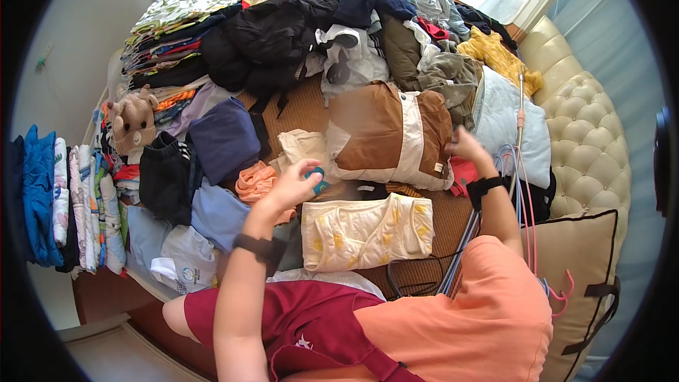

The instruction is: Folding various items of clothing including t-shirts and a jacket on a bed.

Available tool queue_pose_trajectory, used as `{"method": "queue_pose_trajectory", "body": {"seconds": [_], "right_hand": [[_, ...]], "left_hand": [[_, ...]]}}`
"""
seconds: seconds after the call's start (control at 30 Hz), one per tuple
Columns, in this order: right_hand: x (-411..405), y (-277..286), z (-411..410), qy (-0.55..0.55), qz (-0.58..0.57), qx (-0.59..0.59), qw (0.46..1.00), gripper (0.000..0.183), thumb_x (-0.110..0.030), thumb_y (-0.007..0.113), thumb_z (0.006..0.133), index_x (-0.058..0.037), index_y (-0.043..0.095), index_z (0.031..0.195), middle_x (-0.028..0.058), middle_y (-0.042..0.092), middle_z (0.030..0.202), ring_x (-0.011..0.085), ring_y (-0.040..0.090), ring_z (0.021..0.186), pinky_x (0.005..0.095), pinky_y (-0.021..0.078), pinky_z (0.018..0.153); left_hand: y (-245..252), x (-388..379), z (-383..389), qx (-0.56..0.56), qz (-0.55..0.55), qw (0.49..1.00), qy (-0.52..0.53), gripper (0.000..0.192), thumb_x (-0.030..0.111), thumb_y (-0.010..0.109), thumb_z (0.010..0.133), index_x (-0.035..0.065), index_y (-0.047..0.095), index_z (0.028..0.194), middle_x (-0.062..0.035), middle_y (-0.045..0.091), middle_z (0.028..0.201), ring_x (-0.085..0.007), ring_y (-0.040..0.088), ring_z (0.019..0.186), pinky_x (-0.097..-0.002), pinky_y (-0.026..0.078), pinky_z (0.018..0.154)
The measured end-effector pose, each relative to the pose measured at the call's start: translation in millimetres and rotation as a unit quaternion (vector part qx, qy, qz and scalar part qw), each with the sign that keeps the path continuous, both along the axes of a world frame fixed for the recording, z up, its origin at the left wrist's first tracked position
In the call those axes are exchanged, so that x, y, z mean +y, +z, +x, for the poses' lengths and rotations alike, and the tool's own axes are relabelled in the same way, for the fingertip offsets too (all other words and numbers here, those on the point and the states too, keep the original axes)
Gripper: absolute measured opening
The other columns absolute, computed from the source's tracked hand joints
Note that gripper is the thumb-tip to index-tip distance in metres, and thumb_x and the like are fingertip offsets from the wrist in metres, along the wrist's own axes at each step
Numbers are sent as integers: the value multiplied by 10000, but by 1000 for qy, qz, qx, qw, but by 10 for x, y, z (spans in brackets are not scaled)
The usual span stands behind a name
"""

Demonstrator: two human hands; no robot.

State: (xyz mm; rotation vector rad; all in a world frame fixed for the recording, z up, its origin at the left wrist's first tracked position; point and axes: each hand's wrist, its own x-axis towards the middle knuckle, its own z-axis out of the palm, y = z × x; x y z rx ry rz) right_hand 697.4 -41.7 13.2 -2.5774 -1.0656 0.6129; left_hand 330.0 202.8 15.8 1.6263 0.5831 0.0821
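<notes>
A brown and cream folded padded garment (371, 140) lies in front of me, with a pale band and a small label. My right hand (471, 149) is at its right edge, fingers apart; whether they touch the cloth is unclear. On the other side, my left hand (297, 184) is raised near its lower left corner. A small teal item (320, 180) shows between thumb and fingers; I cannot tell if it is held. Beige folded cloth (302, 148) lies just beyond that hand. Closer to me rests a folded cream garment with yellow print (366, 233).
Stacked folded clothes (170, 37) and a black puffer jacket (265, 37) fill the far side. Navy folded cloth (225, 138) and an animal-faced knit hat (132, 122) are left. Wire hangers (522, 185), a tufted headboard (589, 132) and a beige storage bag (567, 254) stand right.
</notes>
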Motion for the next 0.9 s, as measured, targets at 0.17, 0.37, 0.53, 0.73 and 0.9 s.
{"method": "queue_pose_trajectory", "body": {"seconds": [0.17,0.37,0.53,0.73,0.9], "right_hand": [[1191,682,-20,168,155,-82,970,247,-190,570,750,0,540,906,116,581,805,208,551,732,301,441,664],[1960,-206,742,190,123,-136,965,219,-164,498,781,-2,573,907,170,587,860,255,565,762,342,437,685],[2014,-668,-108,-55,-31,114,991,515,-363,316,827,-1,425,1177,172,376,1259,281,362,1166,355,253,965],[1867,-383,18,-90,-69,189,975,399,-260,352,818,-40,477,1127,100,435,1111,209,418,998,307,307,830],[1715,94,325,4,149,169,974,204,-158,534,809,-38,590,965,13,576,809,94,517,699,252,411,618]], "left_hand": [[88,283,-27,-4,35,998,46,288,118,526,815,-3,482,1073,-92,529,1030,-148,495,957,-262,397,840],[31,322,98,-57,34,996,57,246,115,499,824,8,515,1045,-57,550,995,-116,497,933,-247,389,823],[-174,285,-305,36,14,999,31,285,115,494,827,23,519,1096,-50,553,1037,-113,501,944,-247,389,830],[-301,263,-85,22,-8,999,37,277,107,493,828,11,512,1087,-64,545,1048,-126,503,955,-253,392,835],[-76,375,-212,17,27,998,56,238,99,489,829,3,528,1043,-46,568,977,-110,512,899,-232,400,792]]}}
